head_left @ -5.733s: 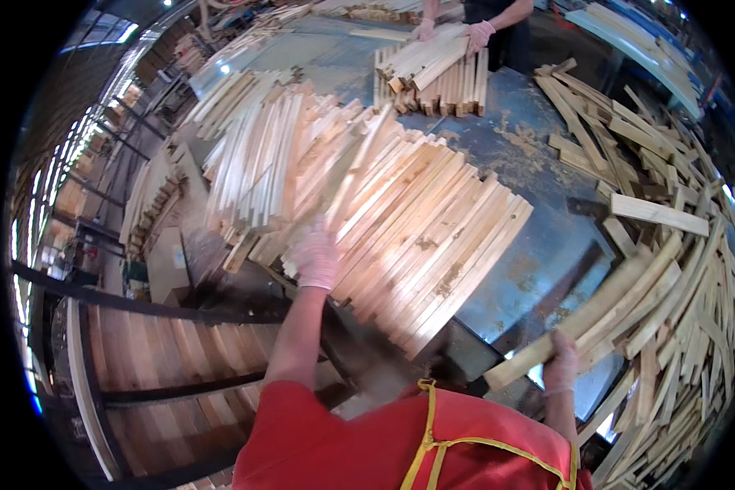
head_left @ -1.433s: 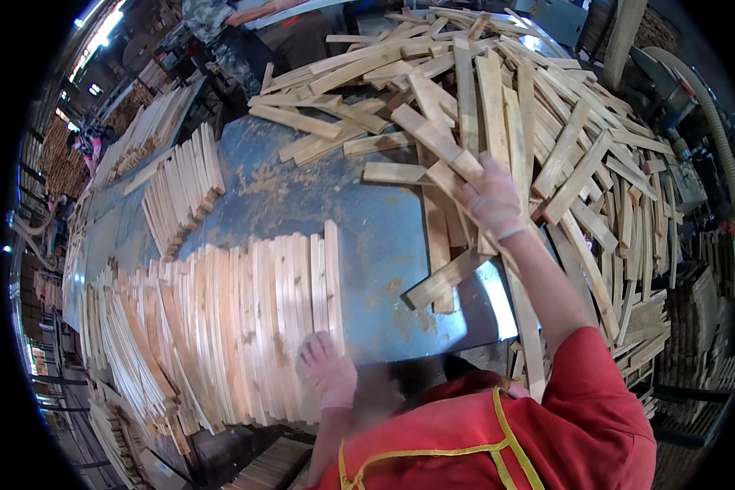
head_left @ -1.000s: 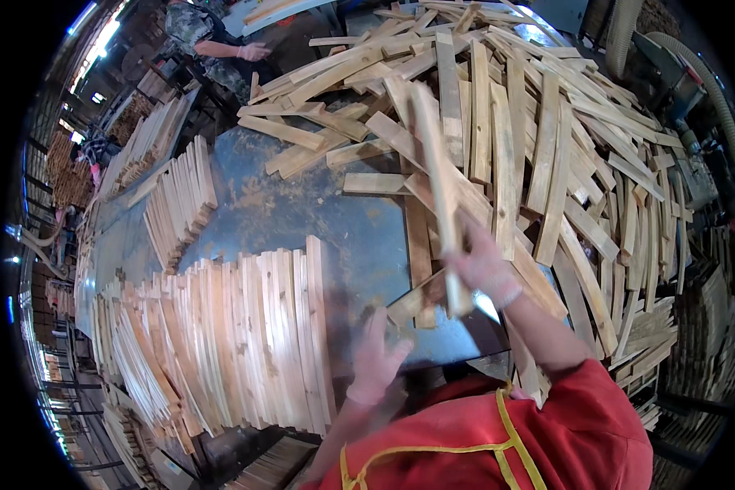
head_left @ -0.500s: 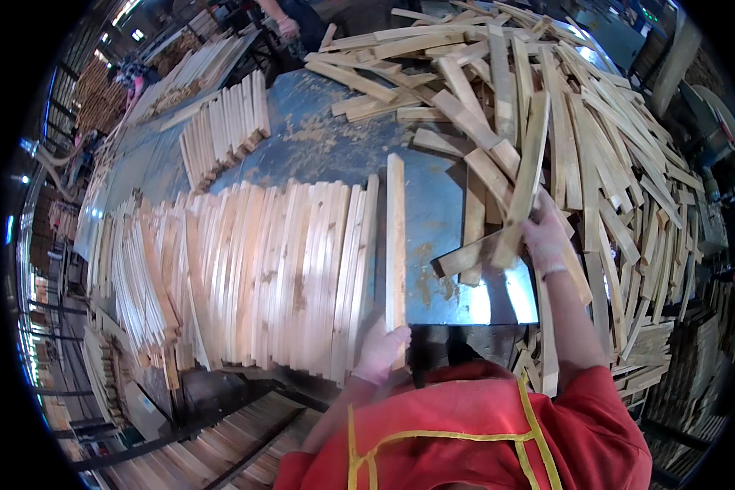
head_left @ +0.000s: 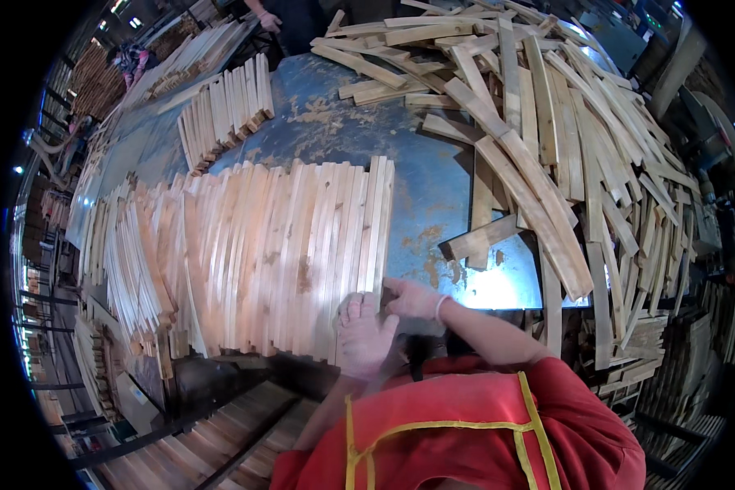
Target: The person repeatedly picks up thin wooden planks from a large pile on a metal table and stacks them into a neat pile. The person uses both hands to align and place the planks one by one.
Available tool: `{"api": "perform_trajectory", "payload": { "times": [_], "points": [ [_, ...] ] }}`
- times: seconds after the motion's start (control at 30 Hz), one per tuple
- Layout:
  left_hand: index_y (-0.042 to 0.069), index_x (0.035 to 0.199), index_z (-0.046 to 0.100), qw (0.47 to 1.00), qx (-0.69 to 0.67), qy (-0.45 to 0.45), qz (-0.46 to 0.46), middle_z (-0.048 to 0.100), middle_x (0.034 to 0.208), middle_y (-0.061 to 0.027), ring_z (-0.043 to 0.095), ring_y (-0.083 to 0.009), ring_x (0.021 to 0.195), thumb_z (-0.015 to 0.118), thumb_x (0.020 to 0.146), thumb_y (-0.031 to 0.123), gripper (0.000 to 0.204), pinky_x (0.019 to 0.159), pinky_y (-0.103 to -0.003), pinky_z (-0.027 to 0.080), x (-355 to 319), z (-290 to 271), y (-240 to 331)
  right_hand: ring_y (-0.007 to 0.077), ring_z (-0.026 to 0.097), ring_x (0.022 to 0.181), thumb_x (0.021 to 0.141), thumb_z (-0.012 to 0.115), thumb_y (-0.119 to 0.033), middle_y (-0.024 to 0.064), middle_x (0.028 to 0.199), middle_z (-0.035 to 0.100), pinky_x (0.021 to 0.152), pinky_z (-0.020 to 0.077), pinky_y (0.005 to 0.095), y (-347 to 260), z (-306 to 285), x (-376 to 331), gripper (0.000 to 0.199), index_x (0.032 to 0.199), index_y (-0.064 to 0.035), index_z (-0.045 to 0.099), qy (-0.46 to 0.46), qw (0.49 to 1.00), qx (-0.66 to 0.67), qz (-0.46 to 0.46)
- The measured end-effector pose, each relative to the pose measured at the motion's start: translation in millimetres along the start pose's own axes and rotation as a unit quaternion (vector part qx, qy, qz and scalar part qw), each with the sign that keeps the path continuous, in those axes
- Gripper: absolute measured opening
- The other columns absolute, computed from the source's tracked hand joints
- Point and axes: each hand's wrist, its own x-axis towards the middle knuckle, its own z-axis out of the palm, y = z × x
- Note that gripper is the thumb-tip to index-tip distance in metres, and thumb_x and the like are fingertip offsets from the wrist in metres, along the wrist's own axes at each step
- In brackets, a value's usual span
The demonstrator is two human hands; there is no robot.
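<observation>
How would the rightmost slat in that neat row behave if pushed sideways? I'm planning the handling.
The rightmost slat is straight, thin wood, so probably stiff and light. Lying flat on the smooth blue table, it would likely slide, not roll.

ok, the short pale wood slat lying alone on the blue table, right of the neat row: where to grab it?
Take the short pale wood slat across its narrow width near the lower-left end, coming from above. That end lies clear on the blue metal table; the upper-right end runs up against the loose heap of slats.

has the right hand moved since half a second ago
Yes. The right hand left the loose slat pile and came to the near end of the laid row.
</observation>
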Motion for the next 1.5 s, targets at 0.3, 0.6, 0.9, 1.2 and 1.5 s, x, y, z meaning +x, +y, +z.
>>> {"api": "perform_trajectory", "payload": {
  "times": [0.3,0.6,0.9,1.2,1.5],
  "points": [
    [0.003,0.147,0.054,0.993,-0.014,-0.053,0.109,0.051,0.151,-0.0188,0.047,-0.0407,0.140,0.075,0.088,0.040,0.073,0.118,-0.053,0.038,17,24,52,0.0402,0.049,0.139,0.058,0.098,-0.036,0.0192,0.150,0.049,0.108,0.0476,0.0511,77,-237,-151,0.117,0.156,-0.0096,0.039,0.371,0.777,-0.463,0.210],
    [0.008,0.159,0.044,0.953,-0.165,-0.246,0.058,0.045,0.161,-0.0201,0.045,-0.0431,0.146,0.069,0.095,0.046,0.079,0.123,-0.050,0.035,59,55,129,0.0428,0.053,0.137,0.063,0.092,-0.036,0.0264,0.148,0.050,0.115,0.0462,0.0460,75,-231,-158,0.121,0.164,-0.0094,0.030,0.293,0.922,-0.145,0.208],
    [0.003,0.133,0.064,0.781,-0.554,-0.191,-0.216,0.075,0.114,-0.0157,0.072,-0.0267,0.105,0.072,0.093,0.021,0.044,0.095,-0.039,0.055,89,107,101,0.0285,0.063,0.122,0.089,0.083,-0.019,0.0187,0.144,0.060,0.102,0.0530,0.0363,43,-120,-61,0.097,0.166,-0.0046,0.027,0.290,0.886,0.351,0.086],
    [0.003,0.136,0.060,0.946,-0.226,-0.161,-0.170,0.068,0.128,-0.0217,0.064,-0.0409,0.120,0.069,0.093,0.035,0.055,0.105,-0.046,0.048,22,27,51,0.0420,0.072,0.110,0.088,0.072,-0.022,0.0271,0.119,0.073,0.096,0.0559,0.0455,16,-63,-17,0.076,0.156,-0.0059,0.044,0.165,0.973,0.075,0.140],
    [0.003,0.150,0.050,0.987,0.152,-0.003,0.051,0.051,0.147,-0.0137,0.043,-0.0344,0.140,0.069,0.085,0.041,0.077,0.119,-0.055,0.031,12,40,6,0.0408,0.070,0.116,0.088,0.076,-0.023,0.0237,0.125,0.072,0.099,0.0554,0.0465,-2,-119,-8,0.050,0.133,-0.0025,0.064,0.066,0.991,0.104,0.044]
  ]
}}
